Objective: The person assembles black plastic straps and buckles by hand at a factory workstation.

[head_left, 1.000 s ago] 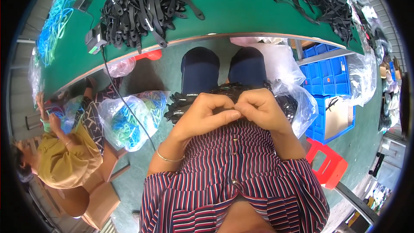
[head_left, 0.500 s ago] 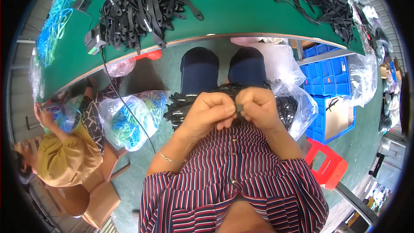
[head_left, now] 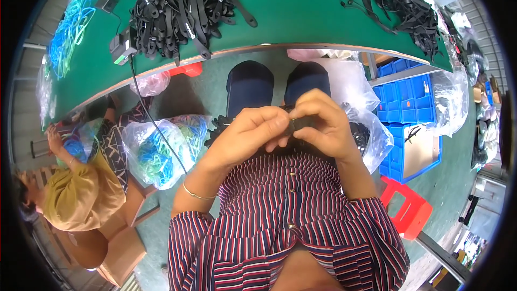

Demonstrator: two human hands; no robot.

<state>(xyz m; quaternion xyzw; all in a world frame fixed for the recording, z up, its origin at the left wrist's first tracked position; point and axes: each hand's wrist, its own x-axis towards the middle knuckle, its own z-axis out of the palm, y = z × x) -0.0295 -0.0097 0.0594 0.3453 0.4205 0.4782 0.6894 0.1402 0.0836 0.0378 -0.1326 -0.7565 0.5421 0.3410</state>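
Above my lap both hands meet in front of the striped shirt. My left hand is closed, its thumb pressed over the bent fingers. Thumb and forefinger of my right hand pinch from the other side, with the other fingers curled. At the fingertips between them sits a small dark piece, mostly covered, its kind too small to tell. Black straps lie on my lap, largely hidden behind the hands. Beside my right forearm a clear plastic bag holds more black items.
Ahead stands a green table carrying a heap of black straps and a black adapter, its cable hanging down. Blue crates and a red stool are at right. At left, a seated person works near bagged cords.
My right hand has risen slightly and its thumb and forefinger have spread apart around the dark piece. My left hand has turned and shifted left, covering more of the lap straps.
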